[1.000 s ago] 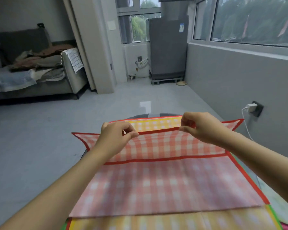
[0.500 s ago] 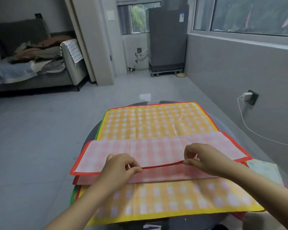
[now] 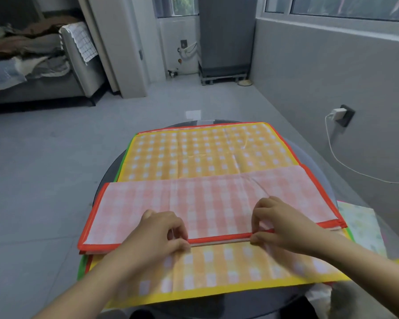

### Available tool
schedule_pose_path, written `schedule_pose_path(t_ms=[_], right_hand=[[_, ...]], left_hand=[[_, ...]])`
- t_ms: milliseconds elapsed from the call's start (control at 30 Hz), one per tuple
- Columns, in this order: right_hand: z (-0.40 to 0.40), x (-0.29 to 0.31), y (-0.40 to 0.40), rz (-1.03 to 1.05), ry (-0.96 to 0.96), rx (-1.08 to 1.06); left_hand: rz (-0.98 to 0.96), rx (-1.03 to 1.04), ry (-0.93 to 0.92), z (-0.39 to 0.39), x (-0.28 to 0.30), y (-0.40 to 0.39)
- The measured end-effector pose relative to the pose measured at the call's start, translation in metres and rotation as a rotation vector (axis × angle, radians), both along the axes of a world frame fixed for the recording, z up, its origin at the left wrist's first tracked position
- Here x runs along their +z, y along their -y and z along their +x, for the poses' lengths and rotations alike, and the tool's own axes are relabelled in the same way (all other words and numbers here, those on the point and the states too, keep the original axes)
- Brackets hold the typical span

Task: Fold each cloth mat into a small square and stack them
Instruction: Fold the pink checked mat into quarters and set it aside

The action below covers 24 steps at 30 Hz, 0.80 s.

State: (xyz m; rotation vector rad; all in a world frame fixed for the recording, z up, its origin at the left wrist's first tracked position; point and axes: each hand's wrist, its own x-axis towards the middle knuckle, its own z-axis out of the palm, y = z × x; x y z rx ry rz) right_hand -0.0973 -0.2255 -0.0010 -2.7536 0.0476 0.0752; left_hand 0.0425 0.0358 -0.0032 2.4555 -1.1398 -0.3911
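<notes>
Reaching in from the near left, our left hand (image 3: 158,233) lies knuckles-up on the red mat (image 3: 207,203), its fingers curled and its thumb and forefinger pinching the near red hem. Our right hand (image 3: 283,226) comes in from the near right in the same pose, fingers bent, thumb and fingertips nipping that same hem, so a short run of the hem shows between the two hands.

We see the red mat folded into a long strip, its layered edges stacked at the hem we hold. It lies across the middle of the yellow mat (image 3: 205,153), which spreads flat beyond it and also shows on the near side under our wrists. Left of the red mat, a green edge (image 3: 81,270) of a lower mat peeks out from under the yellow one, and past that the round dark table (image 3: 108,173) drops away to bare grey floor (image 3: 55,157). Beyond the red mat, the far half of the yellow mat is uncovered. Right of the red mat, a pale floral cloth (image 3: 362,226) lies just beside its end, and a white cable (image 3: 346,166) hangs along the wall further right.
</notes>
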Motion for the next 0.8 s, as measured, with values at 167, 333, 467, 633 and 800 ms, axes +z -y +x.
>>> schedule_pose_path(t_ms=[167, 333, 467, 633, 800], right_hand=[[0.006, 0.003, 0.001, 0.004, -0.027, -0.004], [0.014, 0.010, -0.003, -0.088, -0.068, 0.024], [0.020, 0.014, -0.005, -0.141, -0.122, 0.051], [0.028, 0.014, -0.002, -0.131, -0.176, 0.055], [0.042, 0.021, -0.001, -0.086, -0.192, 0.047]], left_hand=[[-0.052, -0.046, 0.108, 0.004, 0.003, 0.016], [-0.142, -0.011, 0.264, 0.018, -0.007, 0.042], [-0.011, 0.015, 0.311, 0.031, -0.014, 0.056], [0.168, 0.051, 0.246, 0.044, -0.023, 0.069], [0.264, 0.039, 0.227, 0.043, -0.034, 0.071]])
